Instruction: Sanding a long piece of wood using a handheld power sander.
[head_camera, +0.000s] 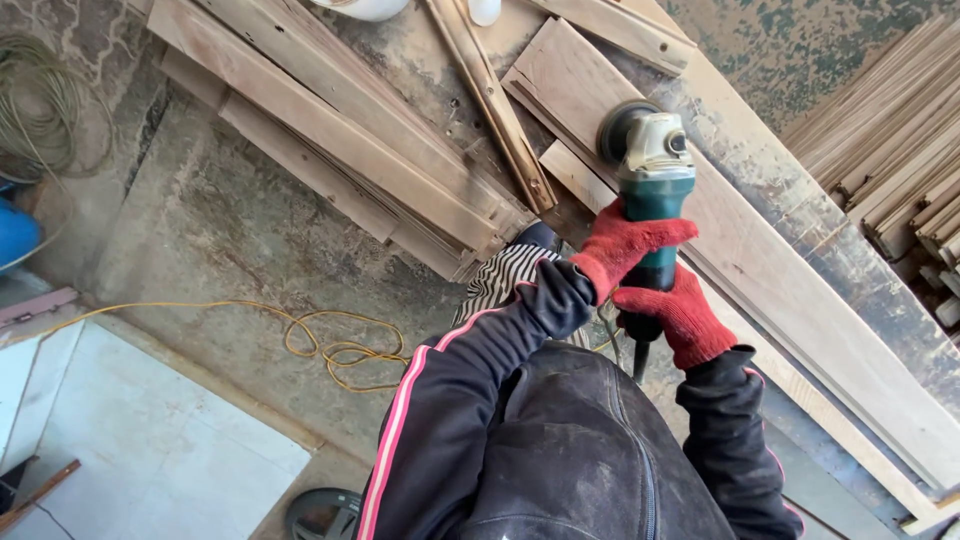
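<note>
Gripping the angle grinder (652, 190) with both hands, I hold it out in front of me over the wood. My left hand (628, 245), in a red knit glove, is wrapped around the upper part of the green body, just below the pale gear head. My right hand (682, 315), gloved the same way, is clenched around the lower end of the body, where the black cord comes out (the two gloves almost touch each other). The grinder's dark disc sits at the far end of the tool, on or just over a long pale plank (770, 270) that runs diagonally away to my right; I cannot tell whether the disc actually touches it. More boards (330, 150) lie stacked at an angle to the left of the tool, with a narrow moulded strip (495, 110) on top of them. A yellow cable (330, 350) loops across the dusty concrete floor (230, 230) well to my left. A pile of thin slats (900, 140) lies at the far right.
</note>
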